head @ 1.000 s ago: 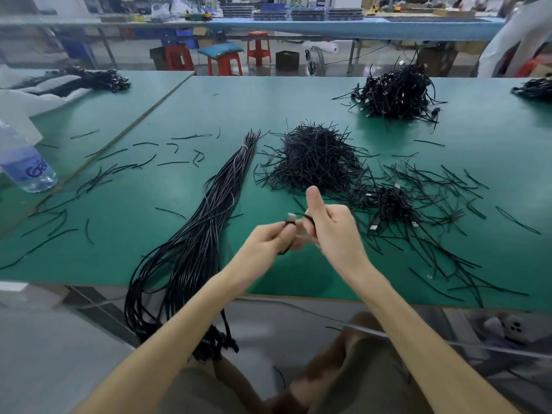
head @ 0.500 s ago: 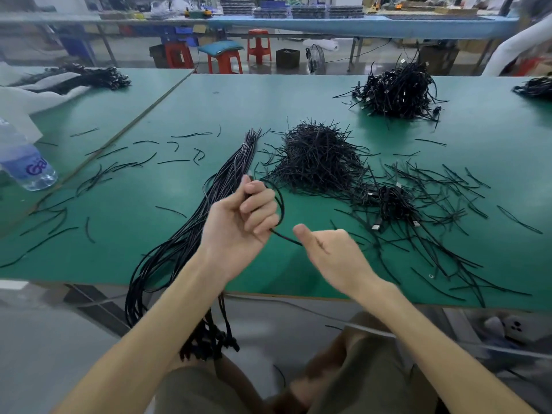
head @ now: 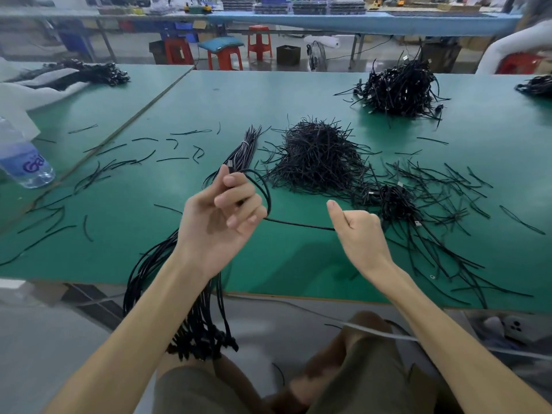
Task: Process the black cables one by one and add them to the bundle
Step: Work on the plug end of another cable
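From the head camera, the left hand (head: 221,216) is raised over the green matte surface (head: 209,97), its grip curled around one thin black cable (head: 298,224) that loops past the fingers and runs straight across to the right hand (head: 358,234), whose grip is clenched on its other stretch. The long black cable bundle (head: 239,153) lies just behind, draping off the near edge.

Left hand (head: 222,215) raised, fingers curled; right hand (head: 360,234) fisted.
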Demonstrator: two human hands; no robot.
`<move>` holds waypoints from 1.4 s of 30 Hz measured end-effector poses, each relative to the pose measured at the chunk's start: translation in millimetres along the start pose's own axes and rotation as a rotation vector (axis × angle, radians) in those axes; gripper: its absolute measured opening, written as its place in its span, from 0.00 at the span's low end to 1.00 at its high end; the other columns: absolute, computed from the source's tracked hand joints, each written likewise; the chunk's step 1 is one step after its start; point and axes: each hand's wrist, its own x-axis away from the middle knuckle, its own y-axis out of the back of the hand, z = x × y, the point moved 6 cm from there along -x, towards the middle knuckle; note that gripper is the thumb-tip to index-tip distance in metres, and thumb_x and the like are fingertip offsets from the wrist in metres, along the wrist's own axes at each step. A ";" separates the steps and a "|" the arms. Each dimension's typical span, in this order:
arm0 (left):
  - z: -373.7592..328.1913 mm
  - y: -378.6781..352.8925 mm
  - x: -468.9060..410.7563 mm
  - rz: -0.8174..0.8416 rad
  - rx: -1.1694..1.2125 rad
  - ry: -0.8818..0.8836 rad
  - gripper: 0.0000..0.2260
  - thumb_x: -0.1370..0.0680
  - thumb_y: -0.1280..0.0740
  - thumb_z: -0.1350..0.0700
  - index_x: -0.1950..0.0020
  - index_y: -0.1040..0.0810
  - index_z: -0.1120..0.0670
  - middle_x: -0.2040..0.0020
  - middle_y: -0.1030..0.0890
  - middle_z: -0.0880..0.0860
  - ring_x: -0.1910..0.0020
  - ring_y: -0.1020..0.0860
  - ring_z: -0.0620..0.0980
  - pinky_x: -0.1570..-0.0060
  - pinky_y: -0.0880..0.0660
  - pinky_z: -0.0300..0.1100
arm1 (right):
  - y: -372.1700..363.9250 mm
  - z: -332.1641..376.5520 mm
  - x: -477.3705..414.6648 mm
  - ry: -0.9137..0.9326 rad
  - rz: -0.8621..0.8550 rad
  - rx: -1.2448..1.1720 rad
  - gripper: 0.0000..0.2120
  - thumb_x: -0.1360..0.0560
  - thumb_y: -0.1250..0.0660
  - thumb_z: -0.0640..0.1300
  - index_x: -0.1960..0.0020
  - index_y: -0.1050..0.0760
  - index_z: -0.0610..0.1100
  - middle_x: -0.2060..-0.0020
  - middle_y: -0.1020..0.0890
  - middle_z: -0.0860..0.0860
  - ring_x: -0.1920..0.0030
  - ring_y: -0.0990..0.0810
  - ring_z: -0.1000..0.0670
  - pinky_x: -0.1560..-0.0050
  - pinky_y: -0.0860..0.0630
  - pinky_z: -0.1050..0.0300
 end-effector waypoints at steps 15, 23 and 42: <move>45.5 26.5 -3.4 -0.321 -1.300 -0.065 0.18 0.13 0.43 0.56 0.54 0.17 0.58 0.60 0.17 0.55 0.62 0.18 0.49 0.53 0.23 0.40 | -3.4 54.8 4.0 -0.008 -0.086 -0.321 0.33 0.16 0.41 0.55 0.77 0.40 0.45 0.82 0.36 0.55 0.78 0.38 0.55 0.71 0.38 0.60; 50.1 23.5 -13.8 -0.404 -0.351 0.029 0.25 0.13 0.50 0.46 0.31 0.25 0.63 0.35 0.18 0.58 0.35 0.20 0.54 0.39 0.22 0.44 | -34.9 70.4 36.6 0.103 0.012 -0.309 0.32 0.16 0.42 0.55 0.78 0.36 0.48 0.83 0.32 0.55 0.79 0.34 0.54 0.74 0.38 0.63; 42.5 28.6 -7.5 -0.611 -0.053 -0.041 0.19 0.14 0.41 0.50 0.63 0.26 0.53 0.70 0.43 0.45 0.76 0.45 0.45 0.77 0.42 0.38 | -38.1 67.0 56.1 0.384 0.153 0.241 0.26 0.18 0.40 0.58 0.68 0.40 0.45 0.77 0.39 0.52 0.74 0.37 0.43 0.71 0.39 0.52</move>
